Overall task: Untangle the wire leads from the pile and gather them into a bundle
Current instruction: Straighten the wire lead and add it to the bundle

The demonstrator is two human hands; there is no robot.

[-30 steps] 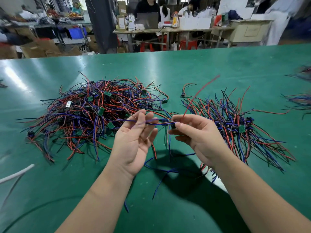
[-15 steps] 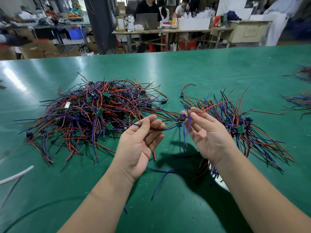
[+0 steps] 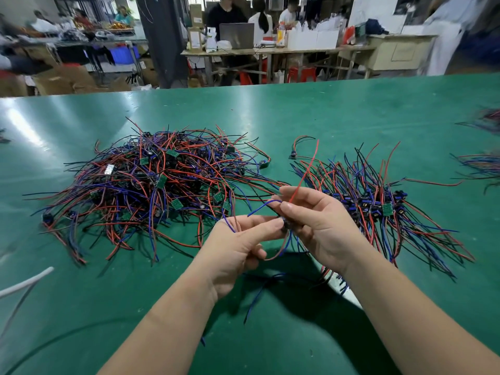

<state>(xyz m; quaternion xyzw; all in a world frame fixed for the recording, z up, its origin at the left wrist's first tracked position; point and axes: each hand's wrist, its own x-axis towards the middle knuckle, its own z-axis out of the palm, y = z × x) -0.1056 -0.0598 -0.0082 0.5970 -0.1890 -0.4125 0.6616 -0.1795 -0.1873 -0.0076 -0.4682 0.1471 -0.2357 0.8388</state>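
Note:
A big tangled pile of red, blue and black wire leads (image 3: 151, 185) with small green boards lies at the left of the green table (image 3: 338, 115). To the right lies a straightened bundle of leads (image 3: 378, 207). Between them, above the table, my left hand (image 3: 238, 247) and my right hand (image 3: 316, 226) both pinch one wire lead (image 3: 300, 180). Its red wire sticks up past my right fingers, and its blue wire loops over my left fingers and hangs below. The small part at its middle is mostly hidden between my fingertips.
A white cable (image 3: 24, 282) lies at the left near edge. More wire bunches (image 3: 481, 163) sit at the far right of the table. Beyond the table's far edge are work tables with boxes, a laptop and several people.
My hands have come closer together, now almost touching. The red wire has swung from lying sideways to pointing up, and the blue wire now loops over my left fingers.

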